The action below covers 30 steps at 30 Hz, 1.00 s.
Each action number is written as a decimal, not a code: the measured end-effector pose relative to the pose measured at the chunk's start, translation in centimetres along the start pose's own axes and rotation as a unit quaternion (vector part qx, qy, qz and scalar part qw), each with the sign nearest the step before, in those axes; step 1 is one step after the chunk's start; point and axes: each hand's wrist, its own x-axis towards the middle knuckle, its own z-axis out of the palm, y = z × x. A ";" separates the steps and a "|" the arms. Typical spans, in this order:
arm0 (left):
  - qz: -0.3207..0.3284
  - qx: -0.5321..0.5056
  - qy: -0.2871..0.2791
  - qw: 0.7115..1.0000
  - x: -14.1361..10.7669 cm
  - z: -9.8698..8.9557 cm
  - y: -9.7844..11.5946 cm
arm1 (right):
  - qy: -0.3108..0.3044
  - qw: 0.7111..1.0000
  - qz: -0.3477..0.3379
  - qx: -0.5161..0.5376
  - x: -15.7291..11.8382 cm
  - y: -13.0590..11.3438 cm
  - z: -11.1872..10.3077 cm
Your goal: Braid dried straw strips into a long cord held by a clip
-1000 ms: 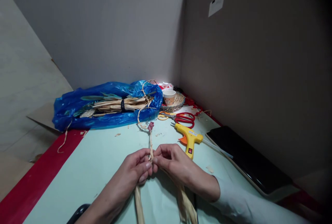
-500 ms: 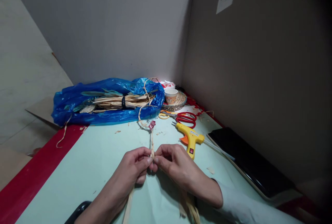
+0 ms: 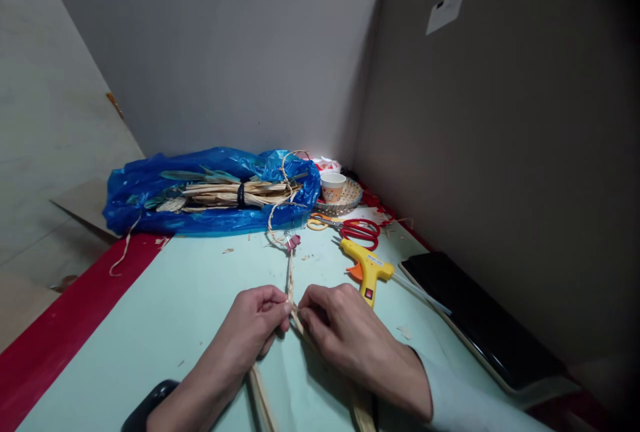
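Observation:
A pale straw braid (image 3: pixel 291 272) runs toward me from a dark red binder clip (image 3: pixel 293 242) on the table. At its near end my left hand (image 3: pixel 260 322) pinches the braid between thumb and forefinger. Just to the right, my right hand (image 3: pixel 333 322) is closed on a loose straw strand (image 3: pixel 297 323) that splits off from the braid. More long strands (image 3: pixel 261 395) hang below my left hand, and others (image 3: pixel 363 409) come out under my right wrist. Beyond the clip, the thin finished part of the braid curls up over a blue bag.
The blue plastic bag (image 3: pixel 150 212) holds a tied straw bundle (image 3: pixel 220 195). A paper cup (image 3: pixel 333 187) stands in a woven basket (image 3: pixel 350 200). Red-handled scissors (image 3: pixel 367 232), a yellow glue gun (image 3: pixel 371 272) and a black flat object (image 3: pixel 480 319) lie at right.
My hands have moved slightly apart, my right hand drawing a strand out to the right. More of the braid shows above my fingers. The view has shifted a little.

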 end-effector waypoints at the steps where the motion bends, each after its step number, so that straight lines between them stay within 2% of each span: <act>1: 0.006 0.014 0.006 1.000 -0.1 0.1 0.1 | 0.009 1.000 -0.003 -0.029 -0.1 -0.1 0.0; 7: 0.058 0.022 0.030 0.998 -0.4 0.7 0.7 | 0.017 0.996 -0.058 -0.064 -0.8 -0.3 1.0; 10: 0.037 -0.013 0.031 0.999 -0.2 0.7 0.2 | -0.024 0.985 -0.120 -0.120 -1.0 -0.5 1.7; 14: -0.010 -0.103 -0.006 0.995 0.0 0.3 -0.3 | -0.085 0.943 -0.220 -0.233 -1.2 -0.9 1.9; 16: -0.010 -0.128 -0.023 0.991 -0.1 0.1 -0.2 | -0.087 0.936 -0.252 -0.228 -1.3 -0.9 1.7; 19: -0.016 -0.145 -0.027 0.989 -0.4 -0.3 0.2 | -0.016 0.972 -0.206 -0.112 -1.1 -0.9 0.8; 21: -0.008 -0.153 -0.025 0.988 -0.6 -0.4 0.4 | 0.066 0.991 -0.119 0.001 -0.7 -0.7 0.1; 22: -0.002 -0.155 -0.025 0.988 -0.6 -0.5 0.4 | 0.085 0.992 -0.077 0.060 -0.3 -0.6 -0.1; 23: 0.004 -0.152 -0.028 0.988 -0.7 -0.5 0.4 | 0.071 0.989 -0.044 0.125 0.0 -0.5 -0.2; 24: 0.009 -0.146 -0.031 0.989 -0.7 -0.5 0.4 | 0.025 0.980 -0.017 0.198 0.3 -0.4 -0.1; 26: 0.015 -0.124 -0.033 0.992 -0.7 -0.4 0.5 | -0.104 0.934 0.027 0.341 0.9 -0.2 0.2; 27: 0.022 -0.110 -0.030 0.993 -0.8 -0.3 0.6 | -0.145 0.910 0.048 0.385 1.1 -0.1 0.5; 28: 0.030 -0.095 -0.026 0.995 -0.8 -0.2 0.7 | -0.162 0.899 0.065 0.402 1.2 -0.1 0.7; 30: 0.052 -0.063 -0.015 0.997 -1.1 -0.1 0.9 | -0.135 0.915 0.072 0.373 1.3 0.0 1.0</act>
